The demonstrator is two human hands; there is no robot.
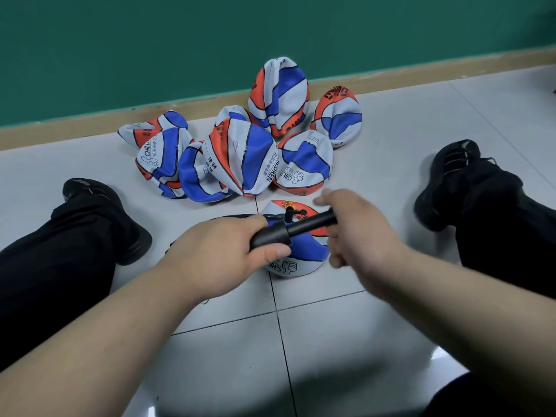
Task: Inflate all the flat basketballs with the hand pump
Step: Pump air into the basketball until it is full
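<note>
I am sitting on a pale tiled floor [331, 341], and I am working over one ball [307, 251] that is lying close in front of me. My left hand [222, 254] is wrapping its fingers and thumb round the thick end of the black hand pump [304, 225]. My right hand [361, 236], slightly blurred, is curling round the thin end. Both hands are clamping the pump, which is hanging slantwise just above the ball. A small black fitting [290, 211] is showing at the ball's top, just beyond the pump, but I cannot tell whether the pump is joined to it. The ball is looking sunken and low rather than round, so I am judging that it is holding little or no air. Just beyond the ball, toward a green wall [150, 40], a pile of flat basketballs [240, 158] is waiting, about eight of them, all crumpled and folded, several touching one another. No round, filled ball is showing anywhere, so I am judging the task to be near its start, with nearly every ball left to pump.
</note>
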